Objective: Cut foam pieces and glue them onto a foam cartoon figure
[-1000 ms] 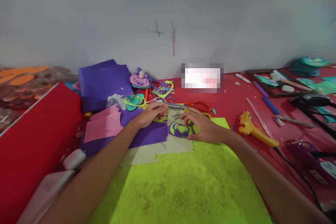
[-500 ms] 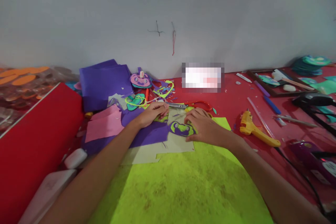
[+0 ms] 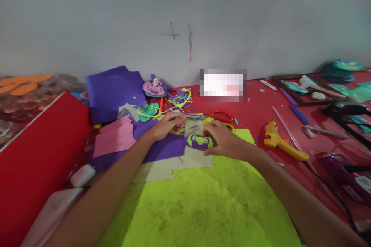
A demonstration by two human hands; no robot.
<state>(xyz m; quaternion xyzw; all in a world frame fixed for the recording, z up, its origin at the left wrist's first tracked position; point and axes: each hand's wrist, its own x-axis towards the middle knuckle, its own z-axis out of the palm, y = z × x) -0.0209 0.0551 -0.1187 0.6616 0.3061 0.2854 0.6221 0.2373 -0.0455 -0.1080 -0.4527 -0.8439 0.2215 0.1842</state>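
A small purple cutout with a yellow-green piece on it lies on pale paper near the middle. My right hand is curled at the cutout's right end, thumb and fingers at its edge. My left hand rests over purple sheet, its fingers curled together; what they hold, if anything, is hidden. Red-handled scissors lie just beyond both hands, and yellow handles show behind my right hand.
A yellow glue gun with a cord lies to the right. Past it are a purple device and a dark tray. A red panel stands at left, near pink sheets. Yellow-green sheet covers the front.
The yellow-green piece now sits along the cutout's upper part, where the purple layer showed above it before. My right fingers have shifted slightly; my left hand looks the same.
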